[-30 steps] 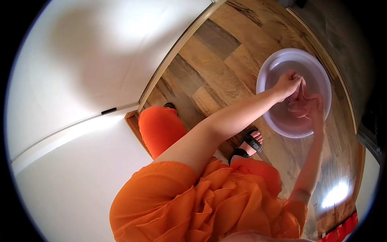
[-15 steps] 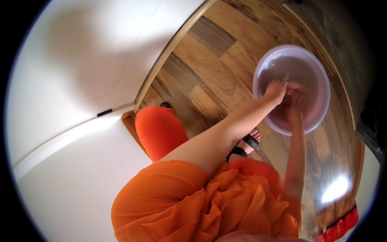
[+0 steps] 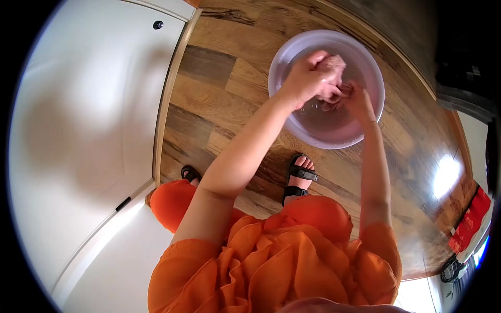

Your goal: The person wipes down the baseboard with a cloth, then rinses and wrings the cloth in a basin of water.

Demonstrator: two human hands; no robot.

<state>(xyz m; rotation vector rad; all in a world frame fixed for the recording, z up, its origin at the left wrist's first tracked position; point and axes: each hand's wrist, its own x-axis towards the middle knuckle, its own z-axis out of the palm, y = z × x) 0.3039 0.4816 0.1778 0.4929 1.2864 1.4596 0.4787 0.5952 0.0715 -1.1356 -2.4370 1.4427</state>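
Note:
A pale lilac basin [image 3: 282,57] of cloudy water sits on the wooden floor. Over the water a wet pink cloth [image 3: 334,67] is bunched up, its lower folds hanging towards the surface. My left hand [image 3: 309,78] is closed around the upper bunch of this cloth. On the other side, my right hand [image 3: 360,103] has its fingers closed on the cloth's lower end. Some of the right fingertips are hidden by the folds.
Wood-plank floor [image 3: 209,94] surrounds the basin. My sandalled foot [image 3: 300,175] is planted just below it. White cabinet doors [image 3: 104,104] line the left side, one with a dark knob [image 3: 158,24]. A red patterned cloth [image 3: 472,219] lies at the right.
Both hands have come up from the water, now with the pink cloth gathered between them. The camera view has shifted, so the basin appears further left and higher.

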